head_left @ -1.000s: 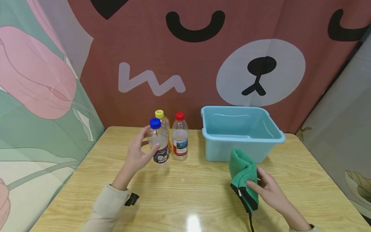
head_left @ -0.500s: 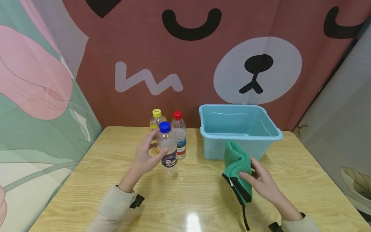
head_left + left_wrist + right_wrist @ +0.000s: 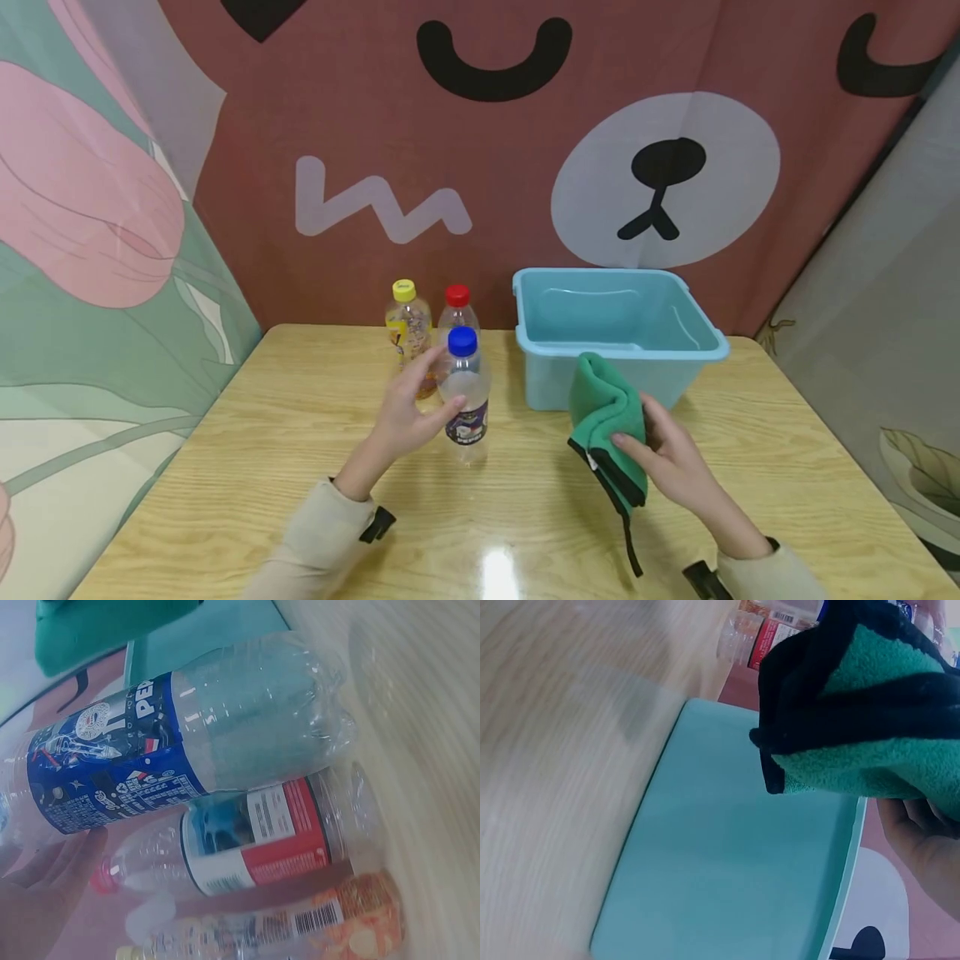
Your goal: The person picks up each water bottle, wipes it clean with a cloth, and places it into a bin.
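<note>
Wooden table [image 3: 225,467]: left hand [image 3: 408,417] grips blue-capped bottle [image 3: 465,396]; right hand [image 3: 667,458] pinches green cloth [image 3: 603,417].

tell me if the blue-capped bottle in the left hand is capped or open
Capped. The blue screw cap sits on the neck of the clear plastic blue-labelled bottle, which the left hand holds upright.

Two bare hands, long soft cream sleeves [image 3: 315,542], a little black clip (one at each wrist) [image 3: 377,525].
</note>
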Tool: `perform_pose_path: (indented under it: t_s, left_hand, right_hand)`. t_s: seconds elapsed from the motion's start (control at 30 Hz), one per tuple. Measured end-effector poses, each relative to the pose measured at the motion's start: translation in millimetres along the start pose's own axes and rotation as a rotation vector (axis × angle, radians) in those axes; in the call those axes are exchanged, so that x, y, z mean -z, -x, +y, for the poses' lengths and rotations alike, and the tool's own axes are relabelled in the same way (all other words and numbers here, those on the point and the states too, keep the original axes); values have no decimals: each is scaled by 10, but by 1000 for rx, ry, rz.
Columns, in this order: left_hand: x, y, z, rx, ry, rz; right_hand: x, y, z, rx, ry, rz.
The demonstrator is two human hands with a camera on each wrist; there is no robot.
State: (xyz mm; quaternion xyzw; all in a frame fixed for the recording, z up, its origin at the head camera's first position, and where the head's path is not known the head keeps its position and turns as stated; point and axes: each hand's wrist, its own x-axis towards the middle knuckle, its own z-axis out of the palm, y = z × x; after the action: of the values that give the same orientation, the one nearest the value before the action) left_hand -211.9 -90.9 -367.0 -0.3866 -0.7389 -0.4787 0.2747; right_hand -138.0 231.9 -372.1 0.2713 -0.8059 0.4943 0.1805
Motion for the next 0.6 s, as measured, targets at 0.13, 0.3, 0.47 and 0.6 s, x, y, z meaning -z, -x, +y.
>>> perform_pose_path:
  t_s: [0.13,0.3,0.47,0.6]
  left_hand:
    - [-73,-21,88,11,43,-27]
    - [-173,1,40,36,51,-70]
    - [-252,-15,69,39,69,-83]
    - [-304,-8,100,65,87,-106]
  right_hand:
    - [-20,-39,-19,17,-20,7]
    - [-56,-81,-41,33,-42,18]
    - [-102,-110,-68,35,-76,19]
    - [-141,-137,-85,41,-112,27]
